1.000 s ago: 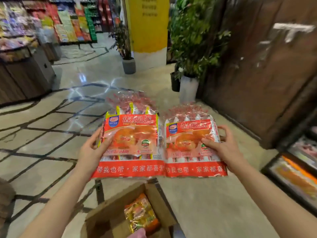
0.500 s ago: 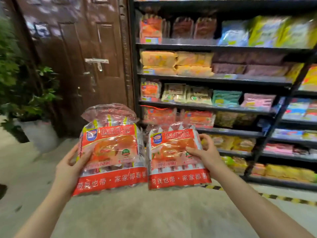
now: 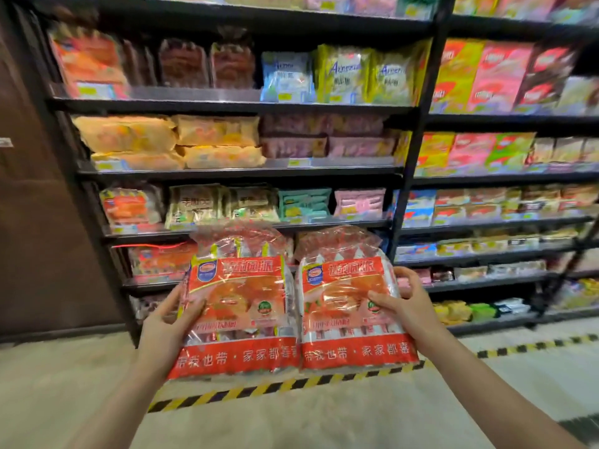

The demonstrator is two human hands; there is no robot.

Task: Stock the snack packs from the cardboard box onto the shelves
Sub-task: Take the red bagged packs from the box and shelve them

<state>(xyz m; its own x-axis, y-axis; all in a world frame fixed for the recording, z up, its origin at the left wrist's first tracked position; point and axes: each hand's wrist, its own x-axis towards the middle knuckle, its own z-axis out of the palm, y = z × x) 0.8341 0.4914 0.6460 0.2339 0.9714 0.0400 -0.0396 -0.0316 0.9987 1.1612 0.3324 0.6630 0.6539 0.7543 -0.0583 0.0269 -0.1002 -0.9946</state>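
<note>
Two bare forearms reach in from the lower corners of the frame, each hand holding up one red snack pack at lower centre. The left hand (image 3: 168,322) grips the left edge of the left snack pack (image 3: 238,306), thumb laid across the front and fingers curled behind it. The right hand (image 3: 406,306) grips the right edge of the right snack pack (image 3: 348,309), thumb pressed on the front and fingers wrapped round the side. The two packs are upright, side by side with their inner edges touching. Each is clear plastic with a red label, a blue oval logo at its upper left, a picture of round golden cakes, and a red band of white Chinese characters along the bottom.

Below and behind the packs lies a pale floor (image 3: 97,384), crossed by a yellow-and-black hazard stripe (image 3: 233,392) running from lower centre up toward the right edge.

Beyond the stripe stand black metal shelves (image 3: 246,172), filling the upper and right parts of the frame. They are stocked with soft-focus snack bags: orange and yellow packs at upper left, blue and yellow-green ones at top centre, red and pink ones at upper right. On the shelf directly behind the held packs sit similar red packs (image 3: 158,259).

At the far left edge is a dark brown wooden door (image 3: 35,222).
</note>
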